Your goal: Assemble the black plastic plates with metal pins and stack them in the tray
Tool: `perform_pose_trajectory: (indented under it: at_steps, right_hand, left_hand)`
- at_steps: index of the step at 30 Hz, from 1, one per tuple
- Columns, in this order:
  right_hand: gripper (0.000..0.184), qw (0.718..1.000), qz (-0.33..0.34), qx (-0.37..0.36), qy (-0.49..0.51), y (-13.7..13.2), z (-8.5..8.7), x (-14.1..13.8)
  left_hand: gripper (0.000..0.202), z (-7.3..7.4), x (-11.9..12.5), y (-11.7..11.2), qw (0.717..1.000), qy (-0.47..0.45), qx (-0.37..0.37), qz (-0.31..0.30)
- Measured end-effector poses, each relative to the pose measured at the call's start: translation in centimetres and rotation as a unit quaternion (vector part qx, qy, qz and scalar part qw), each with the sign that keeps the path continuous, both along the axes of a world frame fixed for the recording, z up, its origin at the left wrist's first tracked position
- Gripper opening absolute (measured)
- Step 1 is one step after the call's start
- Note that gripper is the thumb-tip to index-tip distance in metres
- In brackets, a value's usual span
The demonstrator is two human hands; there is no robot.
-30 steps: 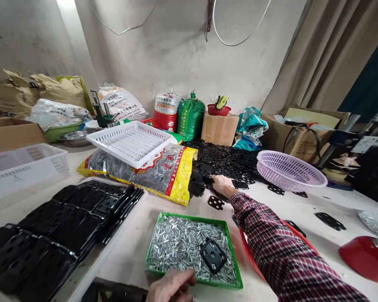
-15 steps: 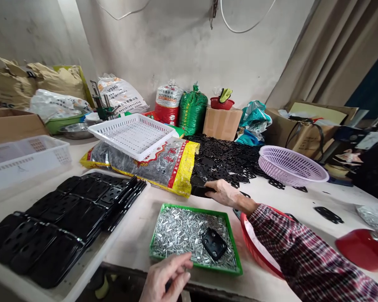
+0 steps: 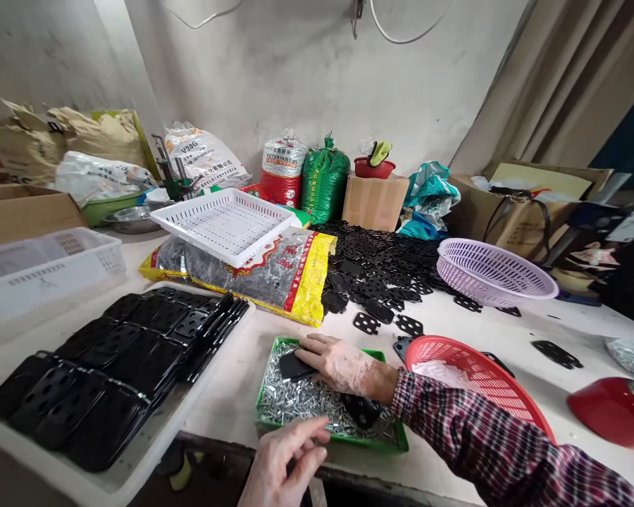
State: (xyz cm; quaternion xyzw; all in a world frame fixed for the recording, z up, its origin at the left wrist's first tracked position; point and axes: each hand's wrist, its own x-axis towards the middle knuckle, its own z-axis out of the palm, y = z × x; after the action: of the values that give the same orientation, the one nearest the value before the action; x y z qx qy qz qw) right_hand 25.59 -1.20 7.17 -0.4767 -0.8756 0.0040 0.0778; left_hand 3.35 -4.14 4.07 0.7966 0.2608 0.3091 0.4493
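Observation:
My right hand [image 3: 343,362], in a plaid sleeve, is over the green tray [image 3: 260,403] of small silvery metal pins [image 3: 290,401]. Its fingers grip a flat black plate [image 3: 294,367] above the pins. Another black plate with holes [image 3: 363,412] lies on the pins, partly hidden beneath the wrist. At the tray's near edge is my left hand [image 3: 288,461], fingers loosely bent and thumb apart, with nothing visible in it.
On the left stands a white tray with stacked black plates [image 3: 121,359]. Behind are a plastic rice bag [image 3: 275,282], a white basket [image 3: 227,225] and a heap of black plates [image 3: 385,260]. To the right sit a red basket [image 3: 507,391] and a purple basket [image 3: 491,274].
My right hand has come back from the heap towards me, bringing a black plate over the green tray. My left hand has barely moved.

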Motion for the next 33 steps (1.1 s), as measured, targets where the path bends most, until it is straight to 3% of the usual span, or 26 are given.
perform_pose_trajectory:
  at_steps: [2, 4, 8, 10, 12, 15, 18, 21, 24, 27, 33]
  right_hand:
    - [0.050, 0.999, 0.020, -0.024, 0.020, -0.1, 0.7, 0.7]
    - [0.050, 0.997, -0.003, -0.065, 0.048, -0.1, 1.9, 1.8]
    - [0.021, 0.967, -0.231, -0.100, 0.039, 0.2, 3.6, 4.9]
    - [0.021, 0.946, -0.311, -0.093, 0.018, 0.1, 4.0, 6.8]
    - [0.025, 0.932, -0.351, -0.091, 0.006, -0.4, 4.3, 8.1]
    - [0.028, 0.931, -0.350, -0.100, 0.012, -2.1, 4.7, 8.0]
    - [0.028, 0.952, -0.282, -0.123, 0.007, -4.6, 4.6, 5.5]
    - [0.021, 0.960, -0.251, -0.118, -0.035, -7.3, 3.4, 2.5]
    - [0.013, 0.960, -0.262, -0.064, -0.082, -9.3, 1.7, 0.8]
    - [0.007, 0.959, -0.259, -0.041, -0.104, -9.8, 0.5, 0.3]
    - [0.026, 0.937, -0.336, -0.066, -0.060, -9.3, 0.9, -0.1]
  left_hand:
    - [0.028, 0.0, 0.0, 0.1, 1.000, 0.004, -0.004, -0.007]
    - [0.029, -0.1, 0.0, 0.1, 1.000, 0.005, -0.010, -0.017]
    - [0.028, -0.2, -0.4, 0.1, 1.000, 0.002, -0.005, -0.007]
    - [0.027, 0.0, -0.9, 0.2, 1.000, 0.008, 0.007, 0.004]
    - [0.025, 0.3, -1.3, 0.7, 0.999, 0.014, 0.040, 0.021]
    - [0.024, 0.9, -1.0, 2.4, 0.988, 0.041, 0.135, 0.069]
    - [0.031, 1.2, 0.5, 4.5, 0.955, 0.122, 0.249, 0.107]
    - [0.041, 1.5, 2.5, 6.1, 0.918, 0.241, 0.302, 0.092]
    - [0.052, 2.1, 3.9, 6.6, 0.895, 0.338, 0.285, 0.061]
    - [0.057, 2.9, 4.6, 6.9, 0.892, 0.369, 0.254, 0.062]
    - [0.039, 3.6, 4.8, 7.7, 0.916, 0.341, 0.199, 0.074]
